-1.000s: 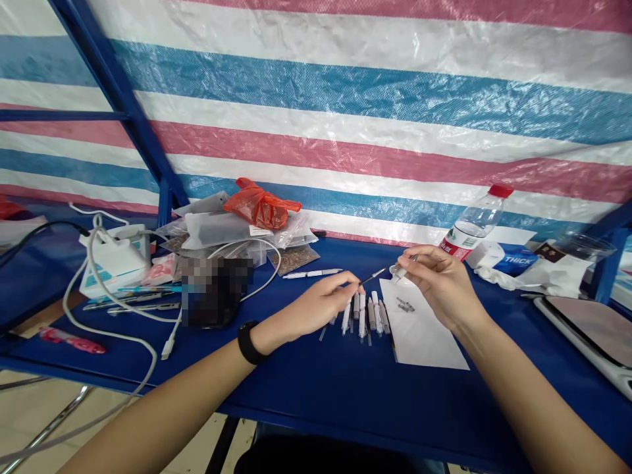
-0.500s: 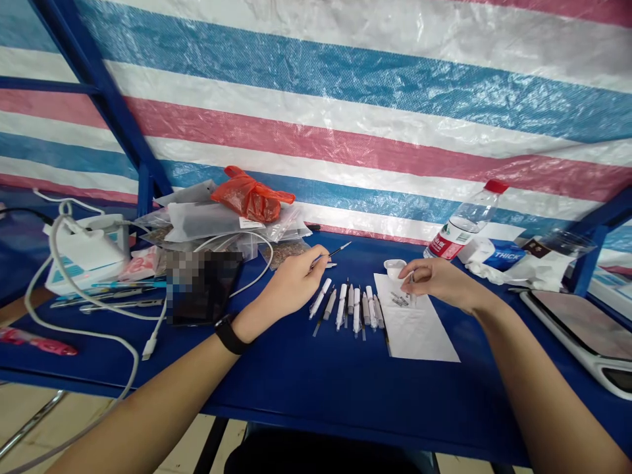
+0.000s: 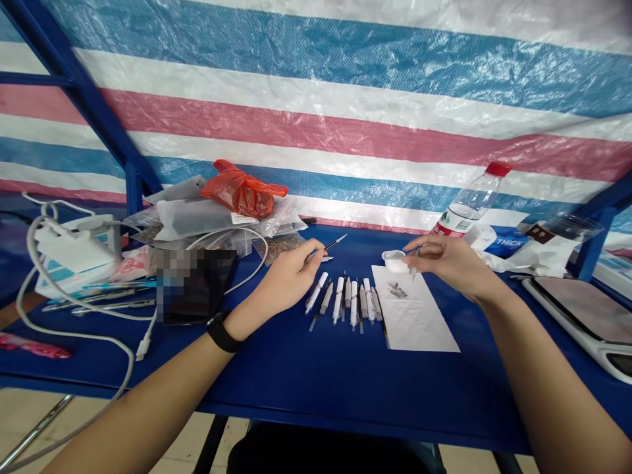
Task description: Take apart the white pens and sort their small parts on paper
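Observation:
My left hand (image 3: pixel 291 273) is closed in a pinch around a thin, dark-tipped pen refill (image 3: pixel 336 242) that points up and right. My right hand (image 3: pixel 444 264) hovers by a small white open container (image 3: pixel 395 261), thumb and fingers pinched together. A small thin piece shows at its fingertips, too small to name. Below lies a white sheet of paper (image 3: pixel 419 322) with several small grey pieces (image 3: pixel 397 290) on it. Between the hands, white pen barrels (image 3: pixel 354 306), greyish pen parts (image 3: pixel 326 299) and refills lie side by side in a row.
Left, a phone (image 3: pixel 197 289), a white cable (image 3: pixel 133 359), pens (image 3: pixel 118 306) and a white device (image 3: pixel 74 247) crowd the blue table (image 3: pixel 306 388). Plastic bags, one red (image 3: pixel 241 191), lie behind. Right are a bottle (image 3: pixel 467 204), a blue pack (image 3: pixel 509 241) and a scale (image 3: pixel 582 309).
My right hand has lifted from over the small grey pieces and shifted right, next to the white container, uncovering both. The left hand keeps its hold on the refill. The view has shifted slightly.

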`<state>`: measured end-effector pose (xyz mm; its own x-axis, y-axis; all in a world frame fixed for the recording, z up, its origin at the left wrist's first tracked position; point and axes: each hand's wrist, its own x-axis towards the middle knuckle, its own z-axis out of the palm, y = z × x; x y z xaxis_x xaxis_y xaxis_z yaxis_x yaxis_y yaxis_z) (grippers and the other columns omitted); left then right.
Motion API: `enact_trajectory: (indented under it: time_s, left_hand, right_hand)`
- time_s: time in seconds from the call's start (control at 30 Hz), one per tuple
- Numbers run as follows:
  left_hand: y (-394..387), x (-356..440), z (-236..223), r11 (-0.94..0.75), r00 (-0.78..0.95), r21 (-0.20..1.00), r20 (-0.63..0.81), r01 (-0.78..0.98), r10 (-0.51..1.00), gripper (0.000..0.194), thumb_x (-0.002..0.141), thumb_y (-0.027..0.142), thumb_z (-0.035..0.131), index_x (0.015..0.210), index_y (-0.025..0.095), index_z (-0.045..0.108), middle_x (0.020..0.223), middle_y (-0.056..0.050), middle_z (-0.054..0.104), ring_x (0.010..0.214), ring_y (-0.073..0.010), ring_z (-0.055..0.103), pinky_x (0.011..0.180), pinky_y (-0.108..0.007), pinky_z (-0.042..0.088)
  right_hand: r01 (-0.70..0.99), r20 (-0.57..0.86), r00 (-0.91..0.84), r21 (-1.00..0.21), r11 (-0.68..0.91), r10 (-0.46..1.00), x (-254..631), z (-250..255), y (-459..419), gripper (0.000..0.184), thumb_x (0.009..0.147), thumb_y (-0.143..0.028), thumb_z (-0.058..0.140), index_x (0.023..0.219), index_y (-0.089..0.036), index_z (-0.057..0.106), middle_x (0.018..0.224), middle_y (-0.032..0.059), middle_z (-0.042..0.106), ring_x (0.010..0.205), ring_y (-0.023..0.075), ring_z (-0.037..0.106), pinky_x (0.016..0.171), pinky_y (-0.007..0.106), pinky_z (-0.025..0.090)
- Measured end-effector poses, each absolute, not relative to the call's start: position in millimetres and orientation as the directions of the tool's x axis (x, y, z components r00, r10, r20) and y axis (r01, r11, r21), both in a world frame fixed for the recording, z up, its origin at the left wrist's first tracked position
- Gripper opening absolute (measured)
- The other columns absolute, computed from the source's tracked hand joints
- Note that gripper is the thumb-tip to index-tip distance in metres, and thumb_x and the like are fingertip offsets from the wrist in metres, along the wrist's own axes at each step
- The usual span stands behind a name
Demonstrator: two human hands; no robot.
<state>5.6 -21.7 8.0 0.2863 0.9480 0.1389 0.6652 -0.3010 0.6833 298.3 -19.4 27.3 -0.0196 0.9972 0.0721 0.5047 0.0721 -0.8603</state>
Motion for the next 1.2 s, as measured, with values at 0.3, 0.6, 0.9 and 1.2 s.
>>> enact_trajectory:
  time_s: [0.3,0.6,0.9,1.2]
  left_hand:
    - [-16.8,0.8,4.2,-0.221,0.268,0.799,0.078,0.559,0.960,0.015,0.101,0.030,0.041,0.097,0.023,0.053,0.063,0.005,0.063,0.047,-0.0138,0.059,0.053,-0.024,0.042]
    - [-3.5,-13.3,-4.1,-0.030,0.220,0.840,-0.107,0.541,0.970,0.015,0.099,0.022,0.043,0.085,0.022,0.050,0.064,0.002,0.064,0.045,-0.0132,0.064,0.044,-0.020,0.046]
    - [-5.3,-10.4,-4.1,0.077,0.205,0.854,-0.210,0.514,0.956,0.010,0.099,0.025,0.046,0.091,0.022,0.050,0.062,0.003,0.065,0.041,-0.0128,0.060,0.041,-0.019,0.045]
    - [-11.1,-8.5,-0.6,-0.173,0.326,0.816,-0.020,0.552,0.945,0.014,0.098,0.028,0.046,0.090,0.021,0.056,0.068,0.002,0.065,0.047,-0.0130,0.063,0.051,-0.022,0.047]
  right_hand:
    - [0.337,0.171,-0.048,-0.925,0.177,0.984,236.3,10.1,-22.3,0.047,0.056,-0.056,0.093,0.073,-0.021,0.067,0.059,0.0002,0.067,0.050,0.0158,0.061,0.051,0.031,0.055]
    - [0.446,0.027,-0.467,-0.856,0.262,0.884,154.0,7.4,5.8,0.012,0.074,-0.014,0.075,0.073,-0.021,0.065,0.071,-0.0009,0.072,0.060,0.0155,0.069,0.059,0.028,0.054]
    - [0.444,-0.005,-0.552,-0.848,0.289,0.834,168.5,25.6,25.3,0.015,0.080,-0.029,0.078,0.076,-0.020,0.067,0.078,0.0013,0.072,0.054,0.0138,0.066,0.055,0.028,0.051]
    - [0.304,-0.024,-0.226,-0.952,0.047,0.974,192.8,19.3,14.3,0.014,0.083,-0.033,0.078,0.088,-0.022,0.072,0.081,0.0048,0.076,0.058,0.0137,0.068,0.051,0.024,0.051]
